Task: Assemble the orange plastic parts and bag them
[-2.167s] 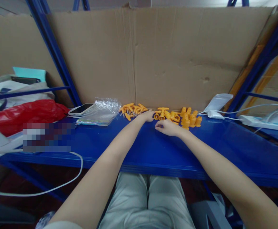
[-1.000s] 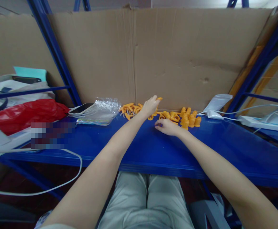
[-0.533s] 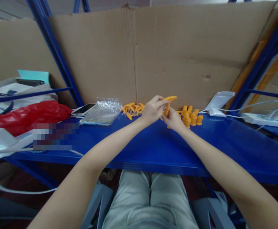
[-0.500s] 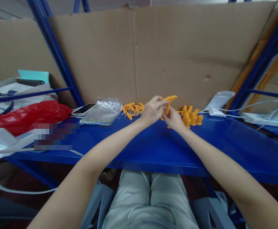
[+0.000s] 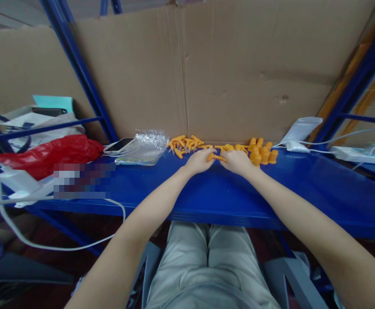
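Between my hands, low over the blue shelf, lies an orange ridged plastic part (image 5: pixel 219 158), roughly level. My left hand (image 5: pixel 199 160) is closed on its left end. The fingers of my right hand (image 5: pixel 238 162) are wrapped round its other end, which they hide. Just behind my left hand is a pile of small orange handle-like pieces with metal springs (image 5: pixel 183 144). Several orange cup-shaped pieces (image 5: pixel 263 152) stand beside my right hand. More orange pieces (image 5: pixel 228 147) lie behind my hands, partly covered.
The blue shelf (image 5: pixel 207 197) is backed by cardboard (image 5: pixel 239 77). On the left are a clear plastic bag (image 5: pixel 149 148), a phone (image 5: pixel 120 145), a red plastic bag (image 5: pixel 61 152) and a white cable (image 5: pixel 61 248). A white pouch (image 5: pixel 303 131) and a power strip (image 5: pixel 361 155) sit on the right.
Both hands have come down towards the shelf with the orange part. It stood upright with a curved piece on top and is now roughly level. The view has shifted slightly.
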`<state>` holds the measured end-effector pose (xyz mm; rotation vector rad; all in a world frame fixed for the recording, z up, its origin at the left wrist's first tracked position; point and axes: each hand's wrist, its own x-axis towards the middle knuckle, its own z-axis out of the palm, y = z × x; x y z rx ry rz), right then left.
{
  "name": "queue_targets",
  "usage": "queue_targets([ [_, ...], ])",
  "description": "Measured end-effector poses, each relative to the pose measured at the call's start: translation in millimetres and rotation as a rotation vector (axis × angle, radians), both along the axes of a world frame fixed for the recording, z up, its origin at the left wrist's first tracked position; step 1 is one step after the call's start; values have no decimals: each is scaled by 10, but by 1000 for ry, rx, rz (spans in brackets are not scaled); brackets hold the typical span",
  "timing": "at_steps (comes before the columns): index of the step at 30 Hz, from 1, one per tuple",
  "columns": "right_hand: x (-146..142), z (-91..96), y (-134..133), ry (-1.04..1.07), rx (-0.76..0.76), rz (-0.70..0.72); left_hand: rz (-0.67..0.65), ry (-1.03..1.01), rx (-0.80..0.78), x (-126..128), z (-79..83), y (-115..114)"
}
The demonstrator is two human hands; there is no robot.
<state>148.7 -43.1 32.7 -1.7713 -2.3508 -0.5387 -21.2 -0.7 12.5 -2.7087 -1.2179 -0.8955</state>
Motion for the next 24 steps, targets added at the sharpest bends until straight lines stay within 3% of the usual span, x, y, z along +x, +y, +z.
queue_targets([
  [4, 9, 20, 3, 61, -33, 41, 180, 19, -69, 20, 31, -56],
  [10, 143, 38, 112, 189, -67, 104, 244, -98, -3, -26, 74, -55],
  [13, 181, 14, 173, 161, -57, 138, 223, -120, 17, -42, 70, -46],
  [19, 238, 5, 183, 59, 105, 173, 165, -188, 16, -5, 34, -21],
  [24, 189, 34, 101, -14, 169, 171, 59, -378, -71, 41, 8, 13],
])
